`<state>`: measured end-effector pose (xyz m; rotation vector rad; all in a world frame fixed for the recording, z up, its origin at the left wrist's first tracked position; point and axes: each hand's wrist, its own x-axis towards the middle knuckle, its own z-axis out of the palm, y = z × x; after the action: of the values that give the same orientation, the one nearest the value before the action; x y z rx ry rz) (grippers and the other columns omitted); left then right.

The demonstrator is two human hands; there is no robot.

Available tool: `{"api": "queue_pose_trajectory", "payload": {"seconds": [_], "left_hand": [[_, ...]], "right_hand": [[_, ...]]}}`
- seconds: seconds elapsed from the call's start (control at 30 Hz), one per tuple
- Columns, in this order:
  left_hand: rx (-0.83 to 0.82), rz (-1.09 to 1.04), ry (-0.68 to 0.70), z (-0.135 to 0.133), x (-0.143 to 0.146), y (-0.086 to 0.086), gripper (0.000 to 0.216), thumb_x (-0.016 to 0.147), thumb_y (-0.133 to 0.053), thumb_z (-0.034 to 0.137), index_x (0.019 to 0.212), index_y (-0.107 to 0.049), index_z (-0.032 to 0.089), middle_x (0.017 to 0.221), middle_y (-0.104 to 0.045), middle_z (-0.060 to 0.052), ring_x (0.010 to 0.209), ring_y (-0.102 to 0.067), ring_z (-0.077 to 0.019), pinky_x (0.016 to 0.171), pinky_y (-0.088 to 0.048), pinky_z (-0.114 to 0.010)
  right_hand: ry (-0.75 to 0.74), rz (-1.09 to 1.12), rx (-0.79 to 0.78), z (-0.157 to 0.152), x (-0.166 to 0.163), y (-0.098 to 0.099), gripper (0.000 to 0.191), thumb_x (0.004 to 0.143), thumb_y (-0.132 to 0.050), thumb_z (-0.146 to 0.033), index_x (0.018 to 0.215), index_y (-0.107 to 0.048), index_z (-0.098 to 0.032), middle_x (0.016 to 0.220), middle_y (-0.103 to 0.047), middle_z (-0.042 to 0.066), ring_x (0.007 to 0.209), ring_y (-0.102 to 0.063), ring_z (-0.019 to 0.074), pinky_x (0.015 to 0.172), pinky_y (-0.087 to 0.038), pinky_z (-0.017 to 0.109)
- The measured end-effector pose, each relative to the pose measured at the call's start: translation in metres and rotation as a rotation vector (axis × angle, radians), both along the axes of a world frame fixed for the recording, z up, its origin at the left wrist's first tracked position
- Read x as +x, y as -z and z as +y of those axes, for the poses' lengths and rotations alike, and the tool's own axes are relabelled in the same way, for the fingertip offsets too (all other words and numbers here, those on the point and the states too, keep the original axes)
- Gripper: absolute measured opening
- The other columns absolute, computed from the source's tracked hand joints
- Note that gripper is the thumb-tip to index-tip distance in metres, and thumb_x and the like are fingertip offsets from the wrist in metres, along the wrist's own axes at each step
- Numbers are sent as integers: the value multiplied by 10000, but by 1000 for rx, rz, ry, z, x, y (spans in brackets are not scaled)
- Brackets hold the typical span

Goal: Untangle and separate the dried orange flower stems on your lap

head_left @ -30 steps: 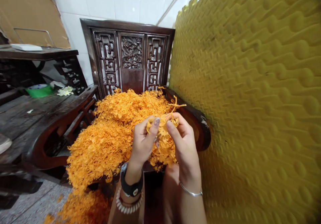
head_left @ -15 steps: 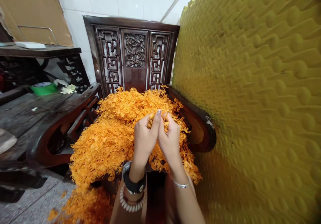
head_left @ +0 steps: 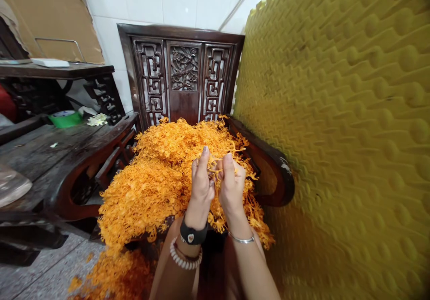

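Observation:
A big heap of orange frilly strands (head_left: 157,174) fills the seat of a dark carved wooden chair (head_left: 183,73) and spills over its front edge. My left hand (head_left: 201,185) and my right hand (head_left: 231,183) are held close together above the heap's right side. Both pinch the same thin piece of orange strands (head_left: 215,171) between fingers and thumbs. A black watch and a bead bracelet are on my left wrist, a thin metal bangle on my right.
A tall yellow bumpy foam sheet (head_left: 339,125) stands against the chair's right arm. More orange strands (head_left: 110,273) lie on the floor in front. A dark wooden bench (head_left: 50,152) at left carries a green tape roll (head_left: 65,118) and white scraps.
The bunch my hands held up a second ago has gone down onto the heap. Both hands have come together and now pinch only a small piece.

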<state>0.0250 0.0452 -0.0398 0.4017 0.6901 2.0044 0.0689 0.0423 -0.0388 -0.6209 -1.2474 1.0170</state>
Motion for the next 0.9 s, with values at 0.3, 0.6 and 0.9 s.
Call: {"api": "queue_pose_trajectory", "payload": {"seconds": [0.3,0.6,0.9], "left_hand": [[80,-111,205,-6,-3,-7,426,782,-563,395,526,-285,197,436,-279,73,367,-291,-49,376,-291,-193],[86,-167,184,-2,-12,-11,481,791,-528,477,548,-228,190,420,-228,86,341,-210,-30,361,-242,-173],[40,-48,-142,-11,-7,-13,397,797,-516,418,542,-323,183,450,-314,76,361,-272,-42,384,-211,-205]], "right_hand": [[-25,191,-107,-2,-8,0,495,836,-435,-493,475,-267,-199,425,-282,-70,388,-272,57,416,-258,226],[13,260,-161,4,-19,5,466,840,-386,-535,529,-276,-207,475,-282,-71,405,-258,56,409,-254,217],[29,317,-77,-2,-22,0,482,846,-387,-520,498,-267,-209,438,-272,-66,369,-266,73,391,-224,244]]}}
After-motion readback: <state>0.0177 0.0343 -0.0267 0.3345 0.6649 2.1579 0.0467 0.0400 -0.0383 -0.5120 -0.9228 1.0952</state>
